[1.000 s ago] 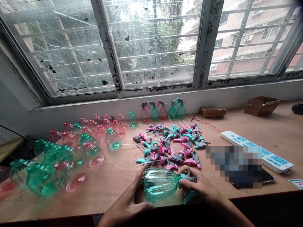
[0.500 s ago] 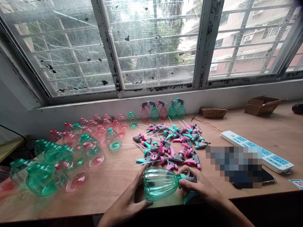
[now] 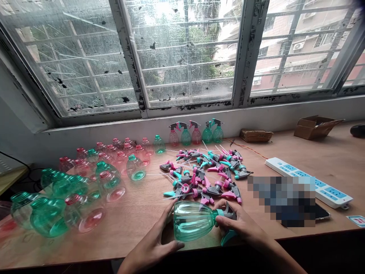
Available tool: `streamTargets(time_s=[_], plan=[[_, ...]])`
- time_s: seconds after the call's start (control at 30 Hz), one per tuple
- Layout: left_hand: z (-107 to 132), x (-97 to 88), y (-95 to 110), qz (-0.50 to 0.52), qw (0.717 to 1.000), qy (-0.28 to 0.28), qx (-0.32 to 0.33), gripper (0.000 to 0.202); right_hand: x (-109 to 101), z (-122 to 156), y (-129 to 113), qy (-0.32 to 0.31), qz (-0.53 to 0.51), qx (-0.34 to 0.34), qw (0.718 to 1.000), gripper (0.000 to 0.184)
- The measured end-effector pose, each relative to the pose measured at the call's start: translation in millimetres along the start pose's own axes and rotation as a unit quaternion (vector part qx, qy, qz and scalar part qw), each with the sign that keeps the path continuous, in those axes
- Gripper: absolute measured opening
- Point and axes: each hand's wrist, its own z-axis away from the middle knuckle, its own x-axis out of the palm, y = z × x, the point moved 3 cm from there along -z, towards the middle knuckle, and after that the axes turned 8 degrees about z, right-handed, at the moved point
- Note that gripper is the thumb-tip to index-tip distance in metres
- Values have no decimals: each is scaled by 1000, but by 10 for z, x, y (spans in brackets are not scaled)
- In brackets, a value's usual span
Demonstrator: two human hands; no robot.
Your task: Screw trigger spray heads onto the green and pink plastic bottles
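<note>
Lower centre of frame: translucent green ribbed plastic bottle [image 3: 194, 221], held sideways. Right hand [image 3: 241, 222] pinches its grey-and-turquoise plastic spray head [image 3: 229, 215]; left hand [image 3: 159, 239], thumb and fingers spread, at base. Loose pink-grey-turquoise plastic trigger heads [image 3: 213, 189] just above.

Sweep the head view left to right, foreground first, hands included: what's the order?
Uncapped green bottles at front left → uncapped pink bottle → left hand → green spray bottle → right hand → power strip.
</note>
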Motion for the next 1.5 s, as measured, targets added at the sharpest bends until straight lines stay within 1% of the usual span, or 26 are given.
streamTargets(time_s=[0.13,0.27,0.43,0.57,0.63,0.73,0.83,1.03,1.17,1.3,1.4,1.5], plan=[[-6,16,50,9,1000,-3,3,97,-4,-12,14,1,-1,0,1000,34],[-17,25,75,23,1000,-7,-13,100,6,-6,-8,1,1,-3,1000,34],[-20,25,37,51,998,4,-39,98,11,-1,-22,1,0,-1,1000,34],[0,-1,-12,22,998,12,-50,92,13,-6,-17,2,6,-1,1000,34],[0,-7,-16,14,999,14,-40,93,12,-7,-17,3,7,-2,1000,33],[-12,9,-8,31,999,3,-15,95,8,-6,-19,3,10,-5,1000,33],[-23,26,0,49,999,-1,-2,92,8,1,-23,4,15,-6,1000,34],[-23,29,51,43,999,2,-27,103,8,4,-31,7,12,1,1000,35],[-22,20,62,59,998,-9,-28,95,4,-2,-35,8,11,2,1000,35],[-20,-3,21,38,999,-4,-37,93,6,-3,-51,12,16,5,1000,37],[-19,-4,6,25,999,4,-26,96,13,7,-86,12,17,5,1000,37],[-19,12,0,33,999,-2,-2,96,26,20,-130,10,13,9,1000,37]])
